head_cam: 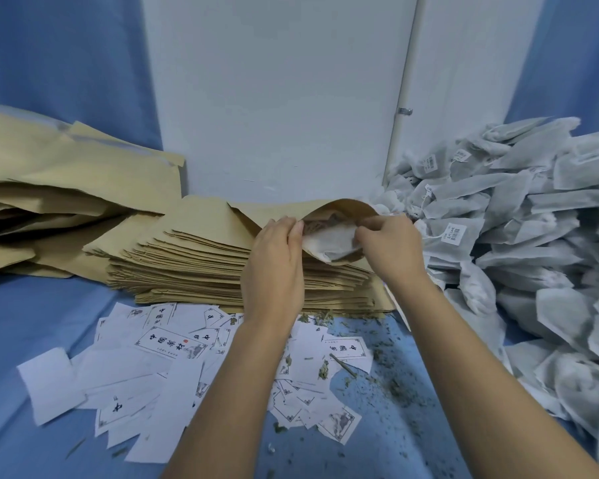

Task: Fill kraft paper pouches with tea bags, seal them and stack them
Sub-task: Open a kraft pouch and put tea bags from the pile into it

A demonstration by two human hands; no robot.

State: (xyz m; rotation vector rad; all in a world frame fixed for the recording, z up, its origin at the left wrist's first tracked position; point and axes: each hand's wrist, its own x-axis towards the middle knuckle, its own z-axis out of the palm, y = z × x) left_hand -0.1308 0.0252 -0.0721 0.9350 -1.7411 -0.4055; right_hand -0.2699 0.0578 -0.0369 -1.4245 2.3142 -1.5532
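You held a tan kraft paper pouch [339, 207] open on the pile and fed a white mesh tea bag [329, 242] into it.
Your left hand [274, 261] pinched the pouch's lip; your right hand [388, 247] pinched the crinkled tea bag, partly inside the arched mouth. Beneath lay a flat stack of thin tan pouches [201, 267], with a gauzy heap of tea bags [533, 236] to the right and printed white paper labels [159, 368] on the blue cloth [32, 323].
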